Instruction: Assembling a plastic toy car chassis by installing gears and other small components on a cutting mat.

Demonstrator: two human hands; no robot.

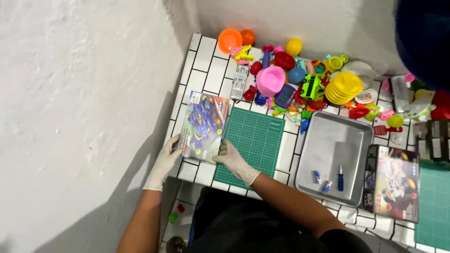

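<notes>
**Both gloved hands on toy box, left end of counter**

Left hand (165, 160), in a pale glove, grips the near left corner of the toy box (204, 125); fingers curl around the edge, thumb on top. Right hand (233, 160), also gloved, clasps the near right corner, fingers partly closed on the box edge. The box is flat, purple-blue, with a picture of a toy vehicle on its face. It lies on the white tiled counter (206, 58), its right edge just beside the green cutting mat (255, 140).

To the right of the mat sits a metal tray (335, 140) holding a small blue-handled screwdriver (340, 178) and two small batteries (321, 182). A second toy box (393, 182) rests against the tray's right side. A heap of colourful plastic toys (300, 79) fills the far part of the counter, including a pink bowl (270, 79) and a stack of yellow plates (343, 87).
</notes>
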